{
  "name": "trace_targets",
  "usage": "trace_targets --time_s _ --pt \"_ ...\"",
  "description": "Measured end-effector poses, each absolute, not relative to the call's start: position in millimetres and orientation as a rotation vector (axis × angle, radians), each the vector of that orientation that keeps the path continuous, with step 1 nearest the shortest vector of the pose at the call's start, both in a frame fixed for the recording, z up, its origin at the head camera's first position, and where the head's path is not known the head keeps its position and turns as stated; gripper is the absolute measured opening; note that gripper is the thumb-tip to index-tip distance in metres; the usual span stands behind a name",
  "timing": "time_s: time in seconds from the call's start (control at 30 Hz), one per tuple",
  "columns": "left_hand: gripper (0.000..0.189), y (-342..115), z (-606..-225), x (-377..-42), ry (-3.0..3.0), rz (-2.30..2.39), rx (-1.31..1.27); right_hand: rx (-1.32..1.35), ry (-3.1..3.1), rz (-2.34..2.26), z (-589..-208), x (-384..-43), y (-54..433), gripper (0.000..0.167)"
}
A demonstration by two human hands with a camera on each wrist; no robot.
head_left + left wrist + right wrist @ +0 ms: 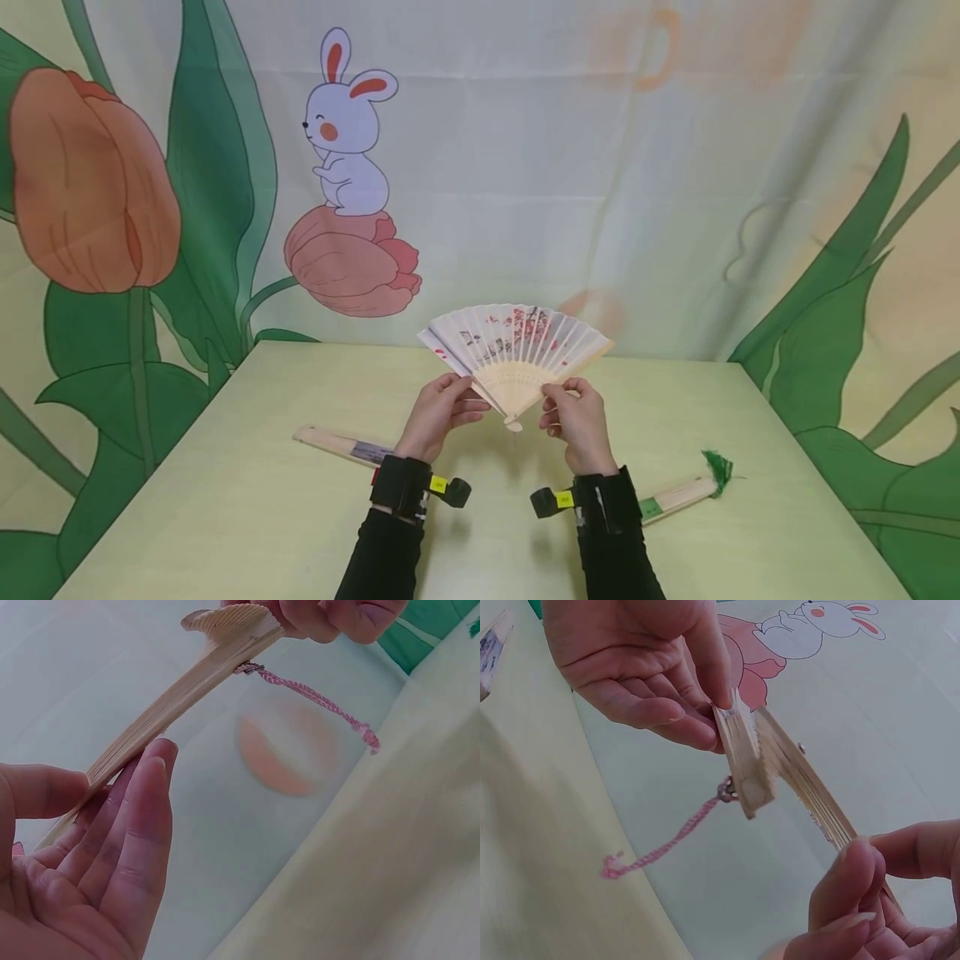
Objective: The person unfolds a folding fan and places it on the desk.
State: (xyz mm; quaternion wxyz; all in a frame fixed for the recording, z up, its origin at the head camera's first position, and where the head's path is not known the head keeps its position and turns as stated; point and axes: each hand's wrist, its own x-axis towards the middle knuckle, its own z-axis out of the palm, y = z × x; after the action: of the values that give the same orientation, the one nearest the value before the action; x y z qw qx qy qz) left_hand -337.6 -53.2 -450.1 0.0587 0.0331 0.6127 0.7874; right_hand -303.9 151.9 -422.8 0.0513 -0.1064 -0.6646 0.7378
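table (247, 500), closed fan (678, 497) partly behind r hand (577, 421)

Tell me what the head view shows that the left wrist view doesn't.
Only the head view: the fan's spread painted leaf, two folded fans lying on the table, one beside the left arm, one with a green tassel beside the right, and the rabbit backdrop.
Only the left wrist view: the pink cord hanging from the pivot, and the ribs edge-on.
Both: the left hand and right hand pinching the open fan by its outer ribs.
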Motion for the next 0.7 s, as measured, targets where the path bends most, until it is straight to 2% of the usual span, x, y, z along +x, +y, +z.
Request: trace_targets --time_s 0.7 --pt "0.026 -55.7 -450.5 -338.9 1.778 2.434 0.108 -0.375 -1.879 2.296 -423.1 -304.2 152.1 0.016"
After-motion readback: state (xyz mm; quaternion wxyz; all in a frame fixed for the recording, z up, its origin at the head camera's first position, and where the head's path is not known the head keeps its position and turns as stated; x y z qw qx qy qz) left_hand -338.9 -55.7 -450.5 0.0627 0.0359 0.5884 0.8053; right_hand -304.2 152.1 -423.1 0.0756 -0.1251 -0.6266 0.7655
